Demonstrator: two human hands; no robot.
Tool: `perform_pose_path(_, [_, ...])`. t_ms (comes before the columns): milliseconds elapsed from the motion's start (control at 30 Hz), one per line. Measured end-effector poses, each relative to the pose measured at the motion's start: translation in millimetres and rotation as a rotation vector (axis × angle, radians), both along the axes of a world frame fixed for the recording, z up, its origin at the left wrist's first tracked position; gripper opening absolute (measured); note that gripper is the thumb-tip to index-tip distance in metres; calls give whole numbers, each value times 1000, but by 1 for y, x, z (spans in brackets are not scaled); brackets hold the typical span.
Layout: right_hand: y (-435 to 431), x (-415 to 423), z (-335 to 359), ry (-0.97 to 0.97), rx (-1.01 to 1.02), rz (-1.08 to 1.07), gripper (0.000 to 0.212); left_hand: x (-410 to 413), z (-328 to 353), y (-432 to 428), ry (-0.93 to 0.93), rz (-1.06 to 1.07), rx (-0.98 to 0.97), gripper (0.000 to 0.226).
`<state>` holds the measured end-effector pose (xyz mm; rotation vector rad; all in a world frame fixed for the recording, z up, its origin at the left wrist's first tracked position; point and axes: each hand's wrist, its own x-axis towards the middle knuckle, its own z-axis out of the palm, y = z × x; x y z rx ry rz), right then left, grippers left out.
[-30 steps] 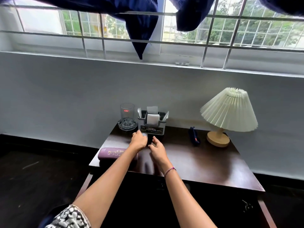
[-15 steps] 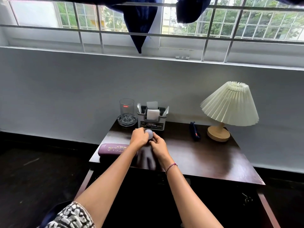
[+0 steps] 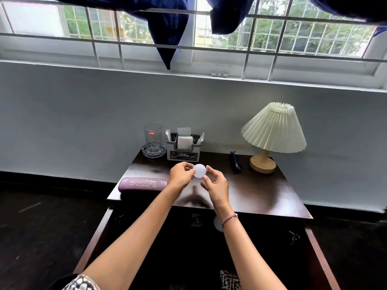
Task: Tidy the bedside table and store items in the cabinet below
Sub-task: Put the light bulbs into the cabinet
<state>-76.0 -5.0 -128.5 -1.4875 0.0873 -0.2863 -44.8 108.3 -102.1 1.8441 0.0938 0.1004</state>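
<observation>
Above the dark wooden bedside table (image 3: 261, 197), both my hands hold a small round white object (image 3: 199, 170). My left hand (image 3: 181, 175) pinches its left side and my right hand (image 3: 215, 185) pinches its right side. On the table lie a purple case (image 3: 142, 184) at the front left and a small dark blue pouch (image 3: 235, 163) near the lamp. A clear glass (image 3: 152, 139) stands on a glass dish at the back left, beside a grey organiser box (image 3: 184, 151) with white papers. The cabinet below (image 3: 188, 248) is dark and its inside is hard to make out.
A cream pleated lamp (image 3: 272, 130) with a wooden base stands at the table's back right. A white wall and a barred window with dark blue curtains are behind. Dark floor lies on both sides of the table.
My hands have lifted the round white object from the table near the organiser and brought it up between them. The camera has tilted slightly.
</observation>
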Motion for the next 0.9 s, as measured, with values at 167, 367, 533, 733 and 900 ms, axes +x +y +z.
perform_pose_path(167, [-18, -26, -1, -34, -48, -61, 37, -26, -1, -14, 19, -65, -105, 15])
perform_pose_path(367, [-34, -51, -13, -44, -98, -47, 37, -61, -10, -23, 57, -138, -328, 15])
perform_pose_path(533, [-44, -76, -23, -61, -64, 6, 30, -85, -26, -22, 67, -183, -372, 25])
perform_pose_path(733, [-54, -105, -35, -36, 40, 134, 29, -107, -39, -8, 116, -311, -370, 20])
perform_pose_path(900, [-59, -119, -48, 16, 113, 226, 43, -121, -46, 4, 84, -353, -195, 24])
